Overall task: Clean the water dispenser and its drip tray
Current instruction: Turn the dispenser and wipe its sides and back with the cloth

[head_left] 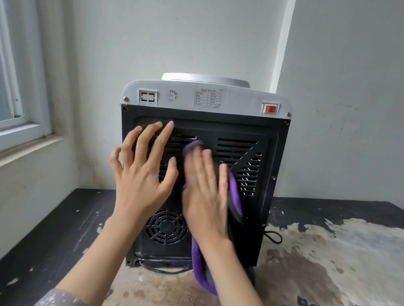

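Rear view of the water dispenser [196, 177], standing upright near the far edge of the bench [334, 270], close to the corner where the two walls meet, with its back panel turned toward you. Your right hand [205, 196] lies flat on the purple cloth [237, 195] and presses it against the upper middle of the black panel; the fingers are straight and point up, so this grip is apart, pressing, not clamped. The cloth's free end hangs down past your wrist toward the bench. Your left hand [143, 168] is spread wide, its fingers extended, fingertips on or just off the upper left of the panel; you cannot tell from this view whether they touch. It holds nothing.

The relation that governs the coming stroke: the panel's long axis runs vertically, and the unwiped slots lie up and to the right of the cloth, with the round fan grille [166, 226] below it. Your right hand is the nearer to both.

Appearance: the body is a black slotted back panel under a white top band carrying a red switch [270, 109], a data label [207, 97] and a socket. A black cord [273, 236] trails from the base at the right. The drip tray is not in view, presumably on the far, front side. The bench surface is dark with large worn, pale patches.
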`<action>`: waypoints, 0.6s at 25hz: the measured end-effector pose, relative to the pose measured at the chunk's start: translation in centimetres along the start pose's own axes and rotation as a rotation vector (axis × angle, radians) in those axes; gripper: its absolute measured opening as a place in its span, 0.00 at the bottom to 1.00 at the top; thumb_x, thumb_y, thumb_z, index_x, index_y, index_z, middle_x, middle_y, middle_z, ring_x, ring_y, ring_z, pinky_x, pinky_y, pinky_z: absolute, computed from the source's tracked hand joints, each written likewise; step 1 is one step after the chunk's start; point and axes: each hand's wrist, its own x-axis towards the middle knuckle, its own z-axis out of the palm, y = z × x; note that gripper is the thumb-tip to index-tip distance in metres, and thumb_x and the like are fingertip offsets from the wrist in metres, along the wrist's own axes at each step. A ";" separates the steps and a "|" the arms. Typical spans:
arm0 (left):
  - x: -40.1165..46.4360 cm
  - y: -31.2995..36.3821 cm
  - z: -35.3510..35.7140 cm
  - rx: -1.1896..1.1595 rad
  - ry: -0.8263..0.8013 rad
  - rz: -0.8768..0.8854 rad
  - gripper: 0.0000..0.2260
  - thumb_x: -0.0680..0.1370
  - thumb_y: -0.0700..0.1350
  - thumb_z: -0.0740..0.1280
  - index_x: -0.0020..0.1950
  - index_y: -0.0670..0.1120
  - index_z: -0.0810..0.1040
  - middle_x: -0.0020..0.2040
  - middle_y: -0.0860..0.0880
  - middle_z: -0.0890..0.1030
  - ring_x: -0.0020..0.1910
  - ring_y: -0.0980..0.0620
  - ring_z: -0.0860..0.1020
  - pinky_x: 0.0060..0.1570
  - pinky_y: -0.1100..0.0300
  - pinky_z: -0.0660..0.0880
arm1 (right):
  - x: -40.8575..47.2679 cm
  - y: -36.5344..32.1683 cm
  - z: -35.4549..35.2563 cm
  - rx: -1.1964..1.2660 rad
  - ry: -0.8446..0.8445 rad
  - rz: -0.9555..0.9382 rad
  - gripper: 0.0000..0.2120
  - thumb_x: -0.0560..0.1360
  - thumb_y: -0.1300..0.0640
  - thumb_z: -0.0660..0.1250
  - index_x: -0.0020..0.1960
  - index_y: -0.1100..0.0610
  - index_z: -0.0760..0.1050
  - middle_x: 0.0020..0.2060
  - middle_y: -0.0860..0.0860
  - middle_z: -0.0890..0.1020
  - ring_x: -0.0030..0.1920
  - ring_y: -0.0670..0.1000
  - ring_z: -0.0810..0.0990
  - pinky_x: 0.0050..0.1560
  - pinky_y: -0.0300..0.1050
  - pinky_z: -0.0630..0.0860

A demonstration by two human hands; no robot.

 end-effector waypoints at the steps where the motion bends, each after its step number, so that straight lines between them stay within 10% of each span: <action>1: 0.0 0.1 0.1 0.016 -0.006 -0.008 0.26 0.75 0.54 0.54 0.74 0.55 0.62 0.70 0.54 0.65 0.71 0.50 0.58 0.65 0.48 0.55 | -0.5 1.5 -0.2 -0.007 0.017 0.071 0.31 0.73 0.59 0.51 0.76 0.58 0.52 0.75 0.51 0.55 0.76 0.50 0.50 0.74 0.54 0.47; 8: -0.2 0.5 0.7 0.030 -0.025 -0.044 0.27 0.74 0.55 0.55 0.74 0.57 0.61 0.71 0.54 0.62 0.72 0.50 0.54 0.66 0.50 0.49 | -4.1 5.0 -0.8 -0.067 0.151 0.492 0.27 0.72 0.66 0.50 0.71 0.58 0.63 0.71 0.54 0.68 0.71 0.56 0.61 0.55 0.58 0.71; 12: -0.2 0.2 0.6 0.035 -0.023 -0.031 0.27 0.74 0.55 0.55 0.74 0.56 0.61 0.71 0.53 0.62 0.72 0.50 0.54 0.66 0.51 0.48 | -5.7 4.2 -1.2 -0.024 0.164 0.182 0.26 0.72 0.69 0.54 0.67 0.53 0.68 0.64 0.49 0.75 0.64 0.53 0.69 0.51 0.52 0.68; 15: -0.2 0.3 0.6 0.033 -0.017 -0.030 0.27 0.74 0.54 0.55 0.74 0.56 0.61 0.71 0.53 0.63 0.72 0.50 0.54 0.66 0.52 0.47 | -4.9 6.2 -2.5 -0.016 0.214 0.330 0.22 0.72 0.68 0.55 0.61 0.51 0.71 0.59 0.47 0.77 0.60 0.52 0.71 0.47 0.50 0.65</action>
